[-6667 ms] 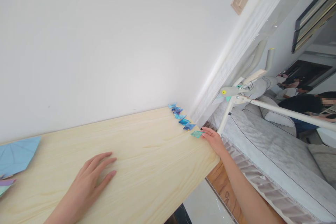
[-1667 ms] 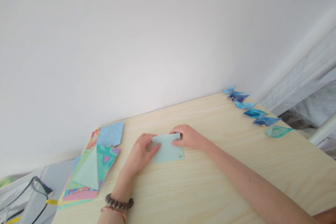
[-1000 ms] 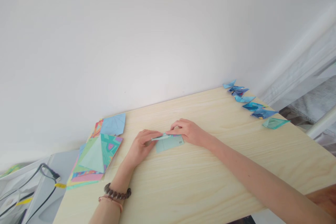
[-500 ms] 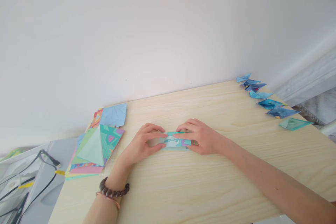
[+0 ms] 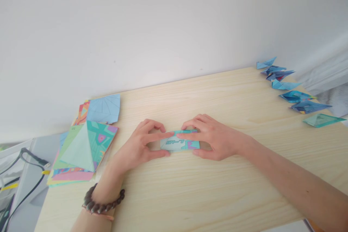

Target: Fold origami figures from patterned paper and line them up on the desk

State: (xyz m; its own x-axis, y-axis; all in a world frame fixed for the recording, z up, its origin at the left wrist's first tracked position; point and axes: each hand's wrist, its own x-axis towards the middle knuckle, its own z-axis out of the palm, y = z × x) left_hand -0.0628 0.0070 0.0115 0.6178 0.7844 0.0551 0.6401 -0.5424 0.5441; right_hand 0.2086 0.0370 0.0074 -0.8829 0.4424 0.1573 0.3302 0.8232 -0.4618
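Observation:
A folded strip of origami paper (image 5: 178, 144), teal and white with purple patches and printed marks, lies flat on the wooden table in front of me. My left hand (image 5: 141, 143) grips its left end, index finger on top and thumb at the near edge. At the other end, my right hand (image 5: 210, 137) holds it likewise, its index finger pressing the top and its thumb at the near right corner. Both hands are curled around the strip, with the fingertips close together at its middle.
Several folded blue paper figures (image 5: 282, 85) and a green one (image 5: 323, 120) line the table's right edge. On the left lie patterned paper sheets (image 5: 102, 141) and a light-blue sheet (image 5: 104, 108). Cables (image 5: 32, 159) lie beyond the left edge; a white wall stands behind.
The strip's near layer, which stuck out below before, now lines up with the rest. My thumbs have come to its near edge. The whole view has shifted slightly.

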